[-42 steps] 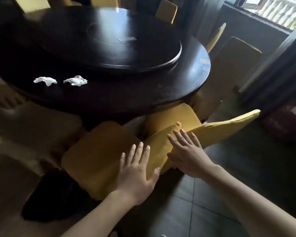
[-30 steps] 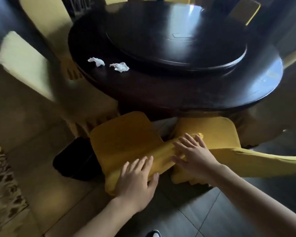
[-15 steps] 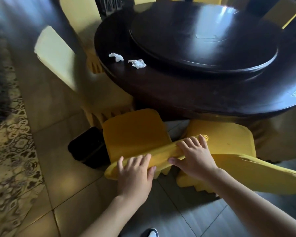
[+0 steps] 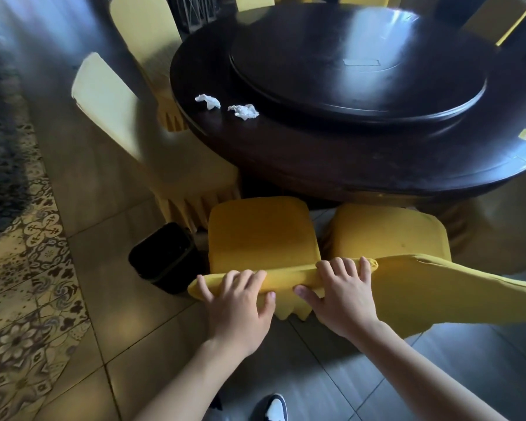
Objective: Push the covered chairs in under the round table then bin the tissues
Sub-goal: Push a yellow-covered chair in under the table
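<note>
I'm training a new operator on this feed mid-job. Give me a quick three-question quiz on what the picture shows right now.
1. True or false: the tissues are already in the bin.
2. Multiple choice: what do both hands grip? A) the table edge B) the top of a chair back C) the bin
3. Short answer: on which side of the gripped chair does the bin stand, as the camera sees it?

Key
1. False: two crumpled tissues lie on the table.
2. B: the left hand and right hand curl over the top of the yellow chair back.
3. Left, on the floor beside the seat.
</note>
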